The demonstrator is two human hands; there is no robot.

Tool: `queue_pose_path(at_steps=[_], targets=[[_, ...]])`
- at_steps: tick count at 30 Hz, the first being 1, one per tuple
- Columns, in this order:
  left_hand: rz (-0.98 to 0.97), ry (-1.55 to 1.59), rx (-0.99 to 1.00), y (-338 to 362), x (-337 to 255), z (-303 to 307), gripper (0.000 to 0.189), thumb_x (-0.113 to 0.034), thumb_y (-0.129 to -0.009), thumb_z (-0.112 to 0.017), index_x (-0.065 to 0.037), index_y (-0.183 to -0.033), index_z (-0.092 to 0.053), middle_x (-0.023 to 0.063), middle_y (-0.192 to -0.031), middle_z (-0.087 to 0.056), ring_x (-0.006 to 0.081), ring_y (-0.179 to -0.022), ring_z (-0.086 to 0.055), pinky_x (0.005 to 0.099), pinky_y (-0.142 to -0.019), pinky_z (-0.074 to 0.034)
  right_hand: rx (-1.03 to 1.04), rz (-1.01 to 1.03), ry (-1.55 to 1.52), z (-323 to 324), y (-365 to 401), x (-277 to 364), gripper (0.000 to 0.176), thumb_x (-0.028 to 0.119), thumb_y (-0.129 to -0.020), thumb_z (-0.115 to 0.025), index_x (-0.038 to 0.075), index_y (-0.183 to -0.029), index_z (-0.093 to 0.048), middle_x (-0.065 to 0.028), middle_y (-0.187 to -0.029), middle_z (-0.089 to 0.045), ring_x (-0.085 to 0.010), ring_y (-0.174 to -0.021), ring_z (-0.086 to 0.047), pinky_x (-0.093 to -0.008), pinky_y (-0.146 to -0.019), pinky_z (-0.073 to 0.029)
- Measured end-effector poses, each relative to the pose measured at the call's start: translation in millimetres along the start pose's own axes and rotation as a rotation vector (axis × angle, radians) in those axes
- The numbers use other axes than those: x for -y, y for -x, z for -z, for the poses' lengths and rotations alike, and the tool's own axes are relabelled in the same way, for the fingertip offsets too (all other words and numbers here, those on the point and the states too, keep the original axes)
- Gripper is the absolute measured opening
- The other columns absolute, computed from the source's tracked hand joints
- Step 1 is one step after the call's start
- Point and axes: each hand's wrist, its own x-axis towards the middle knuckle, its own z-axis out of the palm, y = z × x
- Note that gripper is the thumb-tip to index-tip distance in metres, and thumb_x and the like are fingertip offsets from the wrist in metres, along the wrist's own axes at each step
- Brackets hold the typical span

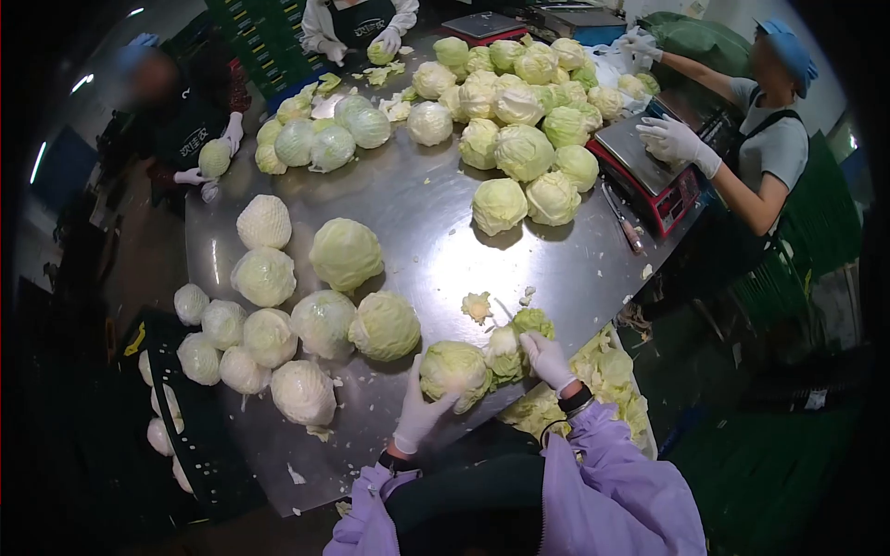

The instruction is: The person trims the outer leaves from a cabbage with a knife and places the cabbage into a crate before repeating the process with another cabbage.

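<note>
My left hand (422, 412), in a white glove, rests against the near-left side of a green cabbage (455, 373) on the metal table (436, 269), with thumb and fingers spread around it. To the right, my right hand (547, 360), also gloved, has its fingers closed on loose cabbage leaves (506, 352) lying beside that cabbage. A small cut leaf piece (476, 307) sits just beyond. Left of my left hand stands another bare cabbage (385, 326).
Wrapped cabbages (269, 337) cover the left side; a large pile (524, 153) stands at the back. A red scale (649, 167) and a knife (629, 230) are at right. A bin of leaves (612, 371) adjoins the near edge. Three co-workers surround the table.
</note>
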Motion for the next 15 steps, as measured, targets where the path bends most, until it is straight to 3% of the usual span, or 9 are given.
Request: queue_pose_path(at_steps=[2,3,4,6,10,15], targets=[[-0.057,-0.095,-0.014,-5,-4,-4,0.102,-0.025,-0.073,-0.081,0.004,-0.146,-0.016,0.0203,-0.140,-0.038,0.0251,-0.127,-0.042,0.0356,-0.106,-0.035,-0.593,0.550,0.486,2,24,33,0.029,0.031,-0.095,-0.053,0.005,-0.103,-0.062,-0.0164,-0.081,-0.066,-0.0343,-0.070,-0.064,-0.0409,-0.061,-0.051],[-0.041,-0.126,-0.010,-8,-17,-7,0.101,-0.026,-0.073,-0.081,0.005,-0.146,-0.018,0.0206,-0.139,-0.039,0.0252,-0.127,-0.042,0.0356,-0.105,-0.035,-0.539,0.611,0.526,1,27,33,0.036,0.032,-0.093,-0.054,0.003,-0.115,-0.057,-0.0189,-0.095,-0.066,-0.0376,-0.082,-0.065,-0.0438,-0.066,-0.052],[-0.027,-0.158,-0.005,-11,-24,-9,0.100,-0.027,-0.073,-0.081,0.005,-0.145,-0.019,0.0209,-0.139,-0.039,0.0253,-0.126,-0.042,0.0355,-0.105,-0.035,-0.537,0.614,0.538,-7,34,39,0.036,0.032,-0.093,-0.054,0.003,-0.115,-0.057,-0.0189,-0.095,-0.066,-0.0376,-0.082,-0.065,-0.0438,-0.066,-0.052],[-0.055,-0.190,-0.016,-16,-23,-9,0.099,-0.029,-0.073,-0.081,0.007,-0.144,-0.022,0.0213,-0.137,-0.041,0.0261,-0.126,-0.043,0.0352,-0.105,-0.036,-0.266,0.673,0.544,-30,45,53,0.043,0.032,-0.093,-0.053,0.001,-0.122,-0.050,-0.0196,-0.105,-0.064,-0.0365,-0.087,-0.064,-0.0443,-0.069,-0.052],[-0.067,-0.278,-0.011,-17,-22,-9,0.101,-0.034,-0.071,-0.081,0.007,-0.143,-0.023,0.0222,-0.136,-0.041,0.0287,-0.126,-0.043,0.0365,-0.105,-0.035,-0.329,0.862,0.645,-57,23,42,0.045,0.032,-0.093,-0.053,0.001,-0.124,-0.047,-0.0199,-0.110,-0.062,-0.0357,-0.088,-0.064,-0.0440,-0.069,-0.051],[-0.122,-0.464,0.003,-7,-37,-15,0.097,-0.043,-0.071,-0.078,0.003,-0.140,-0.029,0.0240,-0.131,-0.043,0.0349,-0.123,-0.044,0.0397,-0.102,-0.038,-0.122,0.559,0.640,-33,11,63,0.036,0.035,-0.092,-0.054,0.005,-0.111,-0.058,-0.0156,-0.100,-0.064,-0.0343,-0.086,-0.064,-0.0421,-0.068,-0.051]])
